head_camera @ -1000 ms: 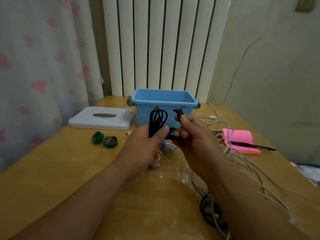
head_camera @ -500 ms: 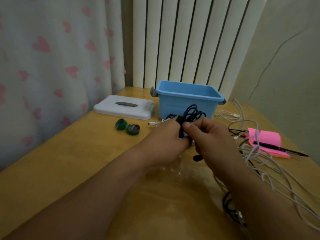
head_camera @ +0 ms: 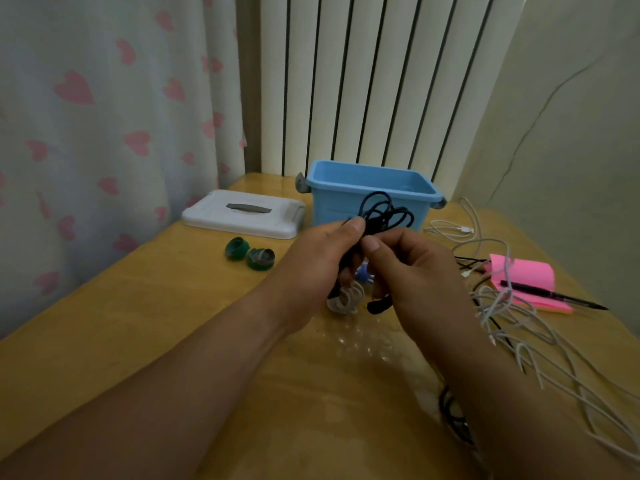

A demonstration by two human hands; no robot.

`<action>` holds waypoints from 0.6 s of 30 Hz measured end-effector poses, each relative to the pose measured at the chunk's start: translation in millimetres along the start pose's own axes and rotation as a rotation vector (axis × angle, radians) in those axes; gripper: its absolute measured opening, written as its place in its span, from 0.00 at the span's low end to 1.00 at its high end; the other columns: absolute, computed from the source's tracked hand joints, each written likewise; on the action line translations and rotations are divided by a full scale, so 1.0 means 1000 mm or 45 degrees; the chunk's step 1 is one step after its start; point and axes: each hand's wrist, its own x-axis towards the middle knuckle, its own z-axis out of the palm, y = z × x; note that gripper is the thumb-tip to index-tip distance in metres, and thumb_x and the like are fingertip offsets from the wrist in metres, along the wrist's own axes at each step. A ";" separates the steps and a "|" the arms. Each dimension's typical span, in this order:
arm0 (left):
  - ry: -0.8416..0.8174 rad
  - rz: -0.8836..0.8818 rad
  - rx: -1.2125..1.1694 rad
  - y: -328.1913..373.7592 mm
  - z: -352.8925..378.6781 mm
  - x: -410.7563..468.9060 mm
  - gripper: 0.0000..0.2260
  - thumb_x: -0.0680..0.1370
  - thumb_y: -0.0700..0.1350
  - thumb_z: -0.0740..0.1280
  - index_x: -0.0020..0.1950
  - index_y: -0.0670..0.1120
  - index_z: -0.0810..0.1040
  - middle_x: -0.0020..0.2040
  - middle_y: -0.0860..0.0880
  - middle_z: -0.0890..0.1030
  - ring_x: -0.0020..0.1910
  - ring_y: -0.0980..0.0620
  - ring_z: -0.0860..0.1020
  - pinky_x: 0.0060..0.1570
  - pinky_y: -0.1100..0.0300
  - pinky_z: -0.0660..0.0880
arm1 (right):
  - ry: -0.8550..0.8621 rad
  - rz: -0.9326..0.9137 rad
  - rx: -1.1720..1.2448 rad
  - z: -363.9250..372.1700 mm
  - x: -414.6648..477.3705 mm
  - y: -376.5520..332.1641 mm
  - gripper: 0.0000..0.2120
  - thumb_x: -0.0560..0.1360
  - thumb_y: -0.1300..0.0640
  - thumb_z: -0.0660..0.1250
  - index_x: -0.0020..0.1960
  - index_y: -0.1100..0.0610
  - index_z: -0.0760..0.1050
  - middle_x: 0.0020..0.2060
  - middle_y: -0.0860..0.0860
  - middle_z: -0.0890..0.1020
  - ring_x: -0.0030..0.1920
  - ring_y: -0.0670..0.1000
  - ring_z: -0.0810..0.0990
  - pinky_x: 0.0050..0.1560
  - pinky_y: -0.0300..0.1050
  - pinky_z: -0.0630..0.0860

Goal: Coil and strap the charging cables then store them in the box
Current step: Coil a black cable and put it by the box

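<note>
My left hand grips a coiled black cable in front of the blue box. My right hand pinches the same bundle at its middle, and a black strap end hangs below its fingers. A coiled white cable lies on the table under my hands. Several loose white cables sprawl to the right. Another black cable lies partly hidden under my right forearm.
The white box lid lies left of the box. Two green strap rolls sit near it. A pink notepad with a black pen lies at the right. Curtain at the left, radiator behind, wall at the right.
The view has swung left. My hands have brought the black coil lower and closer together; the strap end that stood above my right fingers now hangs below them.
</note>
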 end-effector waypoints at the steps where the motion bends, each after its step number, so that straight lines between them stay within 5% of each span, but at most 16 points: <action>1: 0.005 0.008 -0.052 -0.001 0.001 0.001 0.17 0.89 0.52 0.60 0.46 0.46 0.78 0.37 0.48 0.72 0.34 0.54 0.70 0.35 0.62 0.70 | 0.020 -0.012 -0.026 0.000 0.000 0.001 0.06 0.82 0.53 0.70 0.50 0.55 0.83 0.35 0.45 0.85 0.34 0.41 0.83 0.34 0.41 0.81; 4: 0.006 -0.003 -0.163 -0.002 0.000 0.002 0.16 0.88 0.52 0.61 0.46 0.46 0.79 0.38 0.48 0.73 0.36 0.54 0.71 0.39 0.59 0.71 | 0.087 -0.006 -0.045 0.001 0.000 0.004 0.07 0.81 0.50 0.71 0.49 0.53 0.82 0.38 0.48 0.85 0.32 0.41 0.81 0.30 0.39 0.77; 8: 0.027 -0.067 -0.374 -0.007 -0.002 0.004 0.22 0.88 0.52 0.61 0.64 0.33 0.79 0.41 0.46 0.77 0.39 0.52 0.73 0.46 0.50 0.70 | 0.086 -0.021 0.033 0.000 0.001 0.005 0.06 0.81 0.54 0.71 0.49 0.56 0.82 0.36 0.46 0.86 0.32 0.38 0.80 0.31 0.31 0.74; 10: 0.031 -0.049 -0.341 -0.007 -0.002 0.003 0.23 0.89 0.51 0.59 0.65 0.31 0.76 0.39 0.46 0.76 0.37 0.51 0.72 0.47 0.47 0.68 | 0.065 -0.039 0.082 0.002 0.000 0.003 0.06 0.82 0.56 0.71 0.48 0.57 0.82 0.36 0.45 0.86 0.31 0.38 0.81 0.31 0.30 0.74; 18: -0.122 0.081 -0.366 -0.007 -0.008 0.008 0.17 0.90 0.47 0.56 0.73 0.44 0.77 0.33 0.47 0.70 0.31 0.53 0.66 0.35 0.52 0.62 | -0.100 0.036 0.380 0.002 -0.001 0.000 0.09 0.82 0.59 0.69 0.60 0.61 0.81 0.36 0.48 0.85 0.30 0.39 0.80 0.30 0.30 0.73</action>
